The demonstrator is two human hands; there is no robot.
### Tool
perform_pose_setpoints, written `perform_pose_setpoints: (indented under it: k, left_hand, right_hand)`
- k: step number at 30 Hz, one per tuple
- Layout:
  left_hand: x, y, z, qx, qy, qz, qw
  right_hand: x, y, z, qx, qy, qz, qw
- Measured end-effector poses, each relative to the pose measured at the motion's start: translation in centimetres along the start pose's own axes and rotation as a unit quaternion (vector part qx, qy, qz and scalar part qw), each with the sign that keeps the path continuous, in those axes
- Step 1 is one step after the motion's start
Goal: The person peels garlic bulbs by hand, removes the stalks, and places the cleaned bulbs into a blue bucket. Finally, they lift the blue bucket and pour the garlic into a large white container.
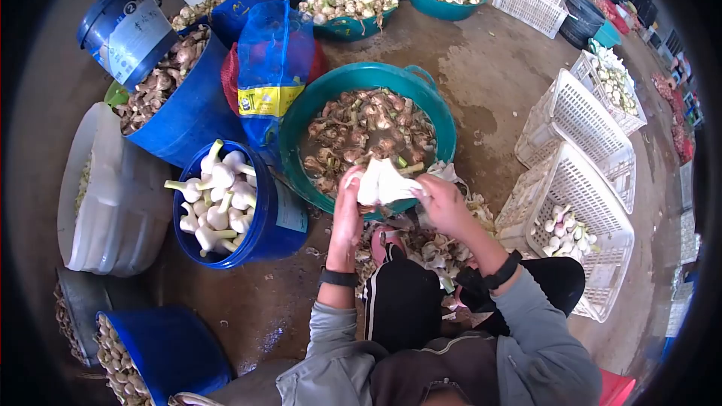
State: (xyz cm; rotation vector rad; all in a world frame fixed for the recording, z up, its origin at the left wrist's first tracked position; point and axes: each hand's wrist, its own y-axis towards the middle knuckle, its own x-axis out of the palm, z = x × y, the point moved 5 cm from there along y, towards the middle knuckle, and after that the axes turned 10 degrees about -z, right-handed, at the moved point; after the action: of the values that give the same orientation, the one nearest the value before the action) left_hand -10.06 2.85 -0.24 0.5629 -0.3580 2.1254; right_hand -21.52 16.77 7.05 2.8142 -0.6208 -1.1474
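A white garlic bulb (378, 182) is between my two hands over the near rim of a green tub (292, 124). My left hand (348, 207) grips the bulb from its left side. With closed fingers, my right hand (442, 199) pinches pale skin at the bulb's right side. Brown unpeeled garlic bulbs (357, 131) lie in murky water inside the tub. To the left, a blue bucket (282, 229) is heaped with clean white garlic bulbs (219, 207), their stems cut short. Loose peelings (432, 248) cover the floor below my hands.
White plastic crates (560, 180) stand to the right, one holding some bulbs. A large blue barrel (188, 124) of brown garlic and a blue mesh bag (274, 37) are at the left. Green basins (353, 26) of peeled garlic sit farther back. Another blue container (177, 353) is at lower left.
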Motion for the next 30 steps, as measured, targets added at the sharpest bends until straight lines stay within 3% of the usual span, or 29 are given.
perform_pose_setpoints:
  k: [3,4,5,7,10,11,13,14,15,17,19,21,23,25,27,29,30]
  left_hand:
    - [1.3,0.0,0.5,-0.006,-0.008,-0.018,1.000]
    - [1.6,0.1,0.4,-0.023,-0.092,-0.052,0.994]
    - [1.9,0.1,0.3,-0.043,-0.176,-0.085,0.980]
    - [3.3,-0.9,1.8,-0.077,-0.175,-0.067,0.979]
    - [4.4,-1.3,2.4,-0.070,-0.083,-0.141,0.984]
    - [4.3,-1.2,2.3,-0.067,-0.079,-0.144,0.984]
    - [3.6,-1.4,2.1,-0.067,-0.193,-0.054,0.977]
    - [3.6,-1.2,2.6,-0.055,-0.203,-0.065,0.975]
    - [4.2,-1.6,3.7,-0.043,-0.188,-0.056,0.980]
    - [5.1,-1.2,4.3,-0.002,-0.198,-0.090,0.976]
    - [5.5,-0.5,3.9,0.055,-0.150,-0.062,0.985]
    - [6.2,-0.2,3.4,0.060,-0.105,-0.039,0.992]
    - [7.7,0.2,3.2,0.083,-0.127,-0.051,0.987]
    - [9.1,-0.2,4.3,0.109,-0.049,-0.027,0.992]
    - [7.7,-0.2,5.7,0.213,0.238,0.015,0.948]
    - [9.1,-1.1,7.7,0.237,0.253,0.032,0.937]
    - [10.3,-1.5,8.6,0.228,0.207,0.002,0.951]
  right_hand:
    - [-1.6,-1.0,1.0,0.028,0.035,0.060,0.997]
    - [-2.5,-1.3,0.7,0.023,0.043,0.134,0.990]
    - [-3.3,-1.2,2.3,0.066,0.077,0.143,0.985]
    - [-3.8,-0.6,4.5,0.071,0.110,0.204,0.970]
    - [-5.8,0.5,4.9,0.123,0.055,0.252,0.958]
    - [-6.7,0.8,5.2,0.101,0.098,0.288,0.947]
    - [-8.7,0.8,5.4,0.122,0.099,0.336,0.929]
    - [-8.7,0.8,6.4,0.115,-0.027,0.320,0.940]
    - [-7.3,0.7,7.5,0.150,-0.101,0.146,0.973]
    - [-4.4,0.1,8.8,0.197,-0.253,-0.085,0.943]
    - [-2.8,0.5,3.0,0.133,0.068,-0.101,0.984]
    - [0.9,0.8,0.1,0.159,0.392,-0.135,0.896]
    - [2.4,2.2,-1.9,0.058,0.306,0.001,0.950]
    - [1.7,2.4,-2.4,-0.035,0.217,0.081,0.972]
    - [0.6,1.6,-2.4,-0.046,0.267,0.106,0.957]
    - [-0.9,1.2,-2.6,0.025,0.108,0.052,0.993]
    - [-2.1,1.0,-4.4,-0.098,0.047,0.113,0.988]
